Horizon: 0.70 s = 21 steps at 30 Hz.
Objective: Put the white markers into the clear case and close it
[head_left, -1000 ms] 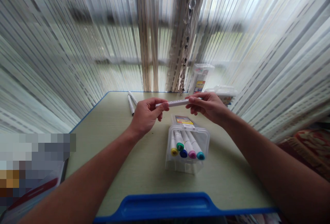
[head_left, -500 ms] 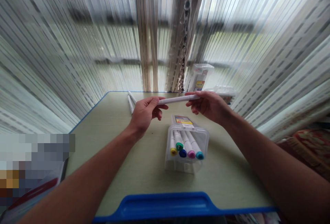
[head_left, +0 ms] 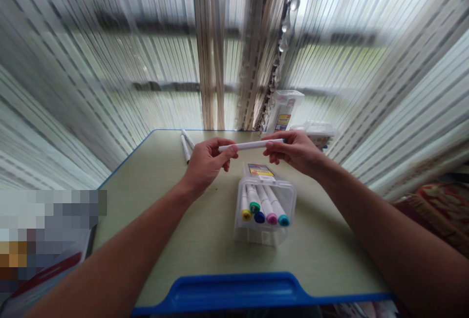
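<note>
A white marker [head_left: 251, 145] is held level above the table between my two hands. My left hand [head_left: 208, 159] pinches its left end between thumb and fingers. Around its right end, where a bit of teal shows at the tip, the fingers of my right hand [head_left: 293, 148] are closed. Below them a clear plastic case [head_left: 240, 232] lies on its side, its open end facing me. Inside are several white markers [head_left: 266, 203] with yellow, green, blue, pink and teal ends.
Two white markers [head_left: 185, 147] lie beyond my left hand on the pale table [head_left: 154, 240], which has a blue rim. At the back right stand an upright clear case [head_left: 284, 110] and another clear box [head_left: 319, 130]. String curtains [head_left: 146, 54] hang behind.
My right thumb has come down onto the marker's right end, and my left fingers have shifted on its left end. The curtain's bead string has swung right. The case has stayed put.
</note>
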{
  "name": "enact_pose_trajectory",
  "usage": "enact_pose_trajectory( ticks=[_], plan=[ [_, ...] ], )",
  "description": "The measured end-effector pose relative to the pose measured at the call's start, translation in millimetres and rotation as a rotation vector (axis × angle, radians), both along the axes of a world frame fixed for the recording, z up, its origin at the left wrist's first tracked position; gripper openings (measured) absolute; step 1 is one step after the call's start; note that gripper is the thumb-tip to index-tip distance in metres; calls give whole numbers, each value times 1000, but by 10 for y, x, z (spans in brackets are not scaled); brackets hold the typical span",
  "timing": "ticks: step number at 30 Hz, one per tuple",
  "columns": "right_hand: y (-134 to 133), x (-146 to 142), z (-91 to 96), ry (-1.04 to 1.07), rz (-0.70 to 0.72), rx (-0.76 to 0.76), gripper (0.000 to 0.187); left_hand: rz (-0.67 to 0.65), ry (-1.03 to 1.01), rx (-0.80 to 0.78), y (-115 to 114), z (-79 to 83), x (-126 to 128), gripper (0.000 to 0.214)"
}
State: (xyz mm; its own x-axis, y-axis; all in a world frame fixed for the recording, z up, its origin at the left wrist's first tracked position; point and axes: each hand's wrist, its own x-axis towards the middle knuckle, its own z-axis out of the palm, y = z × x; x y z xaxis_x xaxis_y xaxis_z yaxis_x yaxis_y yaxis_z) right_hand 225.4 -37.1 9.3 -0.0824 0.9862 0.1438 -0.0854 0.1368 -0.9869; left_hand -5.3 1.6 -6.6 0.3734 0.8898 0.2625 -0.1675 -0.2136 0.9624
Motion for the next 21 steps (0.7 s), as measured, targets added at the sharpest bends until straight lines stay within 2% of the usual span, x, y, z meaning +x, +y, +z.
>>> enact_pose_trajectory(
  ticks=[5,9,21],
  plan=[
    [2,-12,-10,-41,-19,14,31,-2,1,8,-1,-3,9,31],
    [22,6,-29,7,1,16,26,0,-35,-29,0,6,10,28],
    [0,15,45,164,16,-52,28,-17,-166,-129,12,43,-4,27]
  ],
)
